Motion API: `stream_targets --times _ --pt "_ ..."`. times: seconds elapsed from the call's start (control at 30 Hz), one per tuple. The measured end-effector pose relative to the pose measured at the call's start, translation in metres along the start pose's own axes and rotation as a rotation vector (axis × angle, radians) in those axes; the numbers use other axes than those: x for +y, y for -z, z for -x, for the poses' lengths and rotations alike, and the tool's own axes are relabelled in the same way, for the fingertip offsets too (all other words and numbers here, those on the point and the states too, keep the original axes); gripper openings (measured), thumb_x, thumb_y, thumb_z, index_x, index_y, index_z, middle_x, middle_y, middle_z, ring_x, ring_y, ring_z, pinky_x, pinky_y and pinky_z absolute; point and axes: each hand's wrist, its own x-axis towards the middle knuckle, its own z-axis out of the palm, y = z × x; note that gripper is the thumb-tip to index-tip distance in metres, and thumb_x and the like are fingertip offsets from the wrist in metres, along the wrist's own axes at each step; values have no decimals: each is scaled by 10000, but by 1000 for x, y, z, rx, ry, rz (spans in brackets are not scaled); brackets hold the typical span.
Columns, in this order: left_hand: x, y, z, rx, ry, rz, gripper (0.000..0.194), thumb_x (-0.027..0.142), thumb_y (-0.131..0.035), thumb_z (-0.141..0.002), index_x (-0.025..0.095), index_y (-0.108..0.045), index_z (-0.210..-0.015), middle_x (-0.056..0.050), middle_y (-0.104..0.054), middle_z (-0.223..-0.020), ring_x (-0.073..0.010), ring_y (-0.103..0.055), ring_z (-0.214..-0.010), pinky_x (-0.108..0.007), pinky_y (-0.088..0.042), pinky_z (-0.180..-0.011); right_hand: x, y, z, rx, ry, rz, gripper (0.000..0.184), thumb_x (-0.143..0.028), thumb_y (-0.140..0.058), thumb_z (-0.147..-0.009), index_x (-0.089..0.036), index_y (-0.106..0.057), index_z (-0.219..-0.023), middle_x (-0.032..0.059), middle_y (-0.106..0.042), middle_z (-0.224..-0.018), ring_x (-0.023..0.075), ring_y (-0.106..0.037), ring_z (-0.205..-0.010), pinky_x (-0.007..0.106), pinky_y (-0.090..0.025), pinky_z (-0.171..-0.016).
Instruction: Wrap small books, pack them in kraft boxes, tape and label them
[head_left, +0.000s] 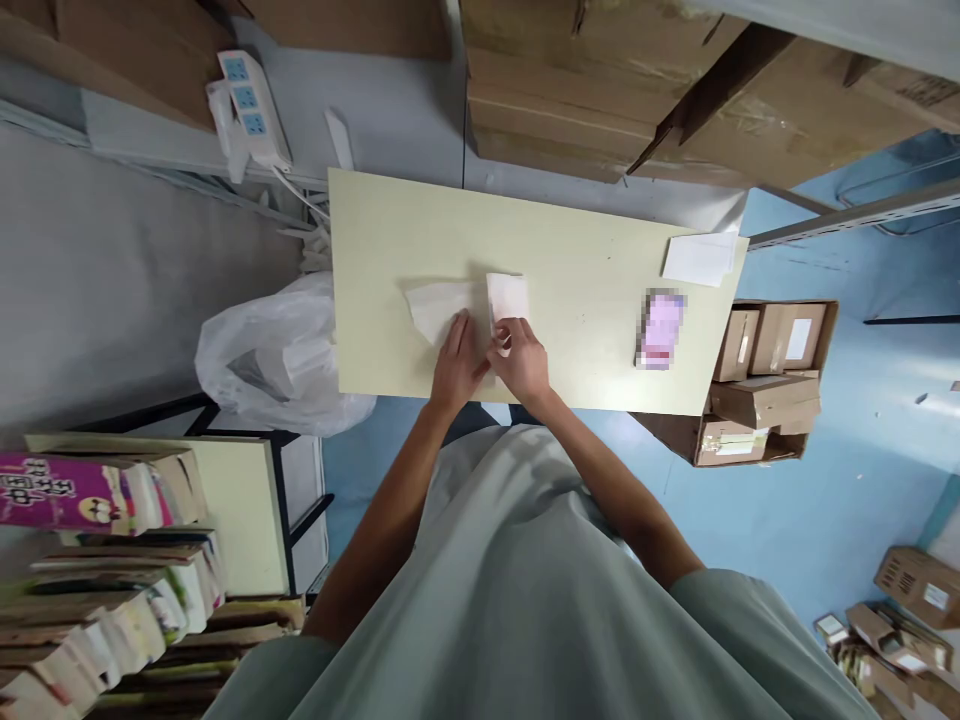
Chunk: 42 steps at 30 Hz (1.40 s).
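Observation:
On the pale yellow table, a creased white sheet of paper (437, 308) lies at an angle. My left hand (454, 368) rests on its right part, fingers stretched out and flat. Close beside it, my right hand (523, 362) is closed, with thumb and fingertips pinching the near end of a white, faintly pinkish paper strip (508, 294). The strip's far end points away from me. My fingers hide the pinched part, and I cannot tell whether the strip and the sheet are joined.
The table (577, 260) also bears a blurred pink-purple phone-like object (661, 328) and white papers (699, 258) at right. A plastic bag (262, 350) hangs at the left edge. Cardboard boxes (562, 110) stand behind, a power strip (255, 110) back left, an open carton (772, 380) right, books (112, 580) lower left.

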Motion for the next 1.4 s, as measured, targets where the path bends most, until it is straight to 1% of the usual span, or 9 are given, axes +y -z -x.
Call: stream_targets --times 0.17,0.3,0.43,0.6,0.77,0.9,1.17,1.27,1.4 --pt "-30 17 5 18 -15 84 812 260 -688 -964 158 -336 -1688 -183 -362 -1785 -303 -310 -1690 -529 -287 -1403 -3 -48 -24 -81 13 167 300 -157 -498 -1021 -249 -630 -1274 163 -679 -1289 342 -668 -1229 442 -636 -888" --pt "-31 21 3 21 -19 105 743 234 -675 -969 139 -392 -1650 -181 -396 -1763 -322 -340 -1675 -531 -291 -1399 1 -64 -29 -75 55 152 338 -170 -440 -1062 -227 -619 -1343 207 -654 -1347 366 -626 -1291 483 -649 -889" --pt "-18 22 2 -13 9 13 719 170 -648 -929 133 -442 -1617 -191 -386 -1768 -322 -320 -1682 -525 -319 -1388 17 -41 -22 -77 70 74 316 -281 -462 -1099 -236 -623 -1368 188 -646 -1354 348 -668 -1226 507 -640 -941" --pt "0 17 -2 26 27 -75 690 170 -612 -928 159 -464 -1601 -199 -337 -1790 -375 -207 -1715 -624 -306 -1367 59 -2 -5 156 -7 -39 354 -426 -504 -1107 -239 -615 -1387 182 -649 -1314 298 -718 -1118 489 -627 -978" --pt "8 8 -8 33 -6 -78 680 130 -591 -915 143 -471 -1584 -204 -343 -1782 -372 -173 -1723 -622 -251 -1394 84 -1 3 71 -135 -402 520 -627 -602 -1033 -216 -626 -1351 182 -732 -1245 266 -759 -991 463 -651 -907" --pt "21 -5 -11 0 -10 -104 741 73 -588 -878 123 -446 -1603 -233 -327 -1780 -394 -179 -1719 -634 -256 -1389 83 13 9 68 -136 -527 536 -674 -615 -987 -221 -667 -1270 162 -785 -1185 280 -761 -1002 469 -644 -909" --pt "75 -53 -24 -75 -79 -40 786 75 -571 -901 87 -359 -1659 -257 -287 -1795 -413 -132 -1724 -675 -249 -1378 76 76 31 245 -115 -359 390 -555 -565 -1024 -232 -697 -1198 139 -771 -1216 249 -733 -942 406 -629 -833" --pt "71 -57 -28 -44 -93 34 715 103 -544 -962 140 -378 -1657 -213 -385 -1757 -366 -235 -1708 -614 -306 -1376 67 80 33 231 -57 -336 324 -496 -585 -1031 -241 -696 -1198 115 -751 -1203 224 -729 -905 373 -624 -796" --pt "37 -39 -27 117 -28 179 543 136 -509 -1039 197 -478 -1578 -174 -526 -1638 -285 -578 -1497 -458 -512 -1252 45 55 28 127 -10 -288 275 -445 -633 -1027 -244 -672 -1210 64 -723 -1127 171 -709 -777 320 -609 -742"
